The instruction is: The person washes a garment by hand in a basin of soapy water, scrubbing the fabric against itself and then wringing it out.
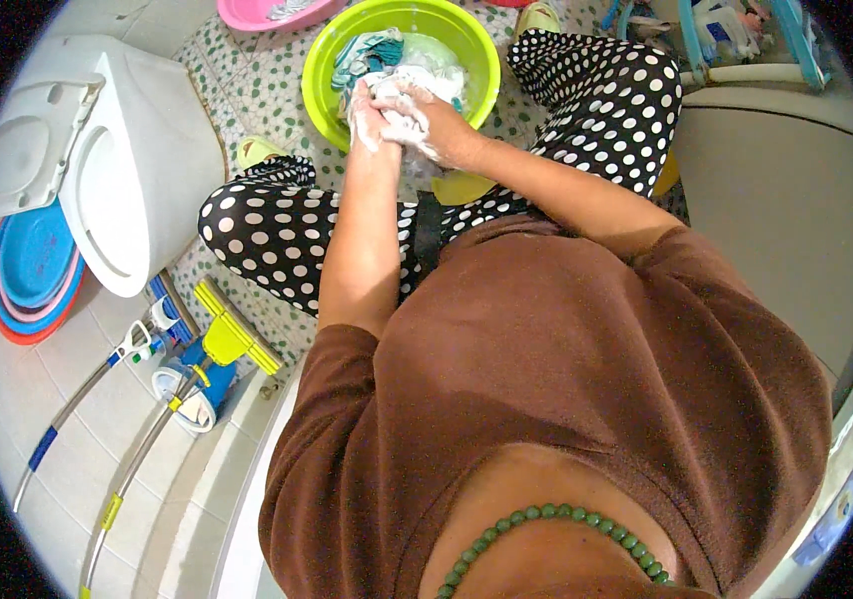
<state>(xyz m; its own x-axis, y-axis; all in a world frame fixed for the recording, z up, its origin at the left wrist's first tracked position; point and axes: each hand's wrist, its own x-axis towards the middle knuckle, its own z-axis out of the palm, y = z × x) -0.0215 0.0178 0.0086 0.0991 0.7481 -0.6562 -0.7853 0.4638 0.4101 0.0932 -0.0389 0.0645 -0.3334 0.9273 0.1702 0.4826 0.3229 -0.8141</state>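
Both of my hands are together over a lime-green plastic basin (312, 90) on the floor, coated in white suds. My left hand (368, 120) and my right hand (434, 123) are closed around a bunched white cloth (405, 129), pressed between them. Below them in the basin lie more wet white cloth (434, 78) and a teal-and-white cloth (370, 56). Suds and the cloth hide parts of the fingers.
A pink basin (277, 24) with white cloth stands beyond, at the upper left. A white toilet (164, 150), nested basins (37, 254) and sponge mops (235, 337) are on the left. A blue-framed rack (793, 45) holds items at the upper right.
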